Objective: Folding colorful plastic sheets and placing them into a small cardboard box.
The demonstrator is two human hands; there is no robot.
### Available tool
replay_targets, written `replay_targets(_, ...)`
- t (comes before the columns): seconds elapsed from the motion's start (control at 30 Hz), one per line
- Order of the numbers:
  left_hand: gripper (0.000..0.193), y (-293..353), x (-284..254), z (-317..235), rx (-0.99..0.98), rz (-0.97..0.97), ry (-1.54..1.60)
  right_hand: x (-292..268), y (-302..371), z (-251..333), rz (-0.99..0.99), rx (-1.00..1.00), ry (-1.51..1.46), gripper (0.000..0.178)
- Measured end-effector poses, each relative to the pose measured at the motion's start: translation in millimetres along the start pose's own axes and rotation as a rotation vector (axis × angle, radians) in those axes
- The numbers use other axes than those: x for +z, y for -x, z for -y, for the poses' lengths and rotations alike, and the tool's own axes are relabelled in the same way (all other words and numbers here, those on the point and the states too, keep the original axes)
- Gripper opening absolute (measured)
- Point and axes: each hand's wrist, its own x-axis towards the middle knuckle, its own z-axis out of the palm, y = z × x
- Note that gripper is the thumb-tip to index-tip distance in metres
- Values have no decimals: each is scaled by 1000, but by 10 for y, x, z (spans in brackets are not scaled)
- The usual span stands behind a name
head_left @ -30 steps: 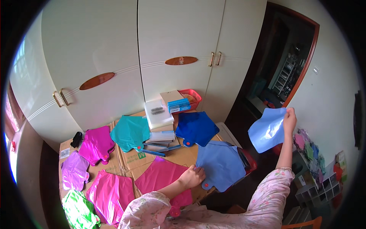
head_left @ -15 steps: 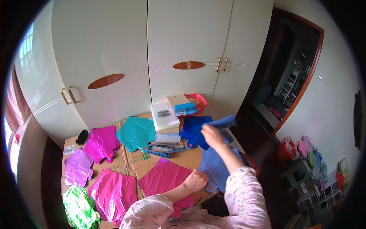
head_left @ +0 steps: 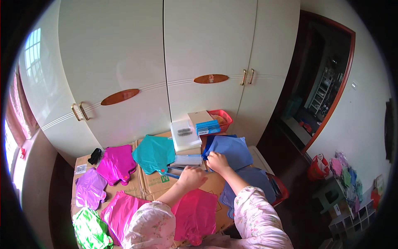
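Observation:
My right hand (head_left: 217, 162) is closed on the lower left corner of a light blue flat foil piece (head_left: 232, 150), which lies over a darker blue one (head_left: 206, 145). My left hand (head_left: 192, 178) hovers over the cardboard just left of it, fingers curled; whatever they may hold is hidden. Behind the left hand sits a stack of thin blue-edged packets (head_left: 186, 160). A magenta-pink foil piece (head_left: 195, 213) lies below the left wrist. Under my right forearm is a greyish-blue foil pile (head_left: 248, 182).
Teal (head_left: 153, 153), magenta (head_left: 116, 164), lilac (head_left: 90, 186), hot pink (head_left: 122, 211) and bright green (head_left: 89, 228) foil pieces cover the left of the cardboard (head_left: 155, 186). Clear bags (head_left: 184, 135), a blue box (head_left: 207, 127) and a red basket (head_left: 226, 120) stand by the cupboard.
My right hand has brought the light blue piece down and left onto the dark blue one. My left hand has left the blue pile, moving up and left. The view has shifted slightly.

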Motion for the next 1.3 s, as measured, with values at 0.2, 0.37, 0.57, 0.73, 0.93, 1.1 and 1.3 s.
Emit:
replay_targets(0.2, 22, -262, 102, 259, -131, 64, 12, 35, -40, 30, -34, 262, -65, 13)
replay_targets(0.37, 24, -483, 262, 353, -143, 74, -50, -23, -98, -95, 11, 511, -346, 13)
replay_targets(0.57, 31, -720, 518, 386, -60, 3, -107, 89, -84, -313, -5, 659, -625, 19)
replay_targets(0.73, 42, -795, 784, 427, 1, 66, -152, 163, -77, -431, -20, 743, -837, 14)
replay_targets(0.93, 48, -881, 494, 245, 12, 465, -156, 14, -54, -686, -119, 782, -1137, 9)
replay_targets(1.1, 51, -932, 522, 229, 15, 511, -208, -207, 78, -1430, -280, 1039, -1512, 19)
replay_targets(1.3, 54, -934, 511, 217, -3, 531, -218, -898, 328, -2259, -986, 1463, -1580, 28)
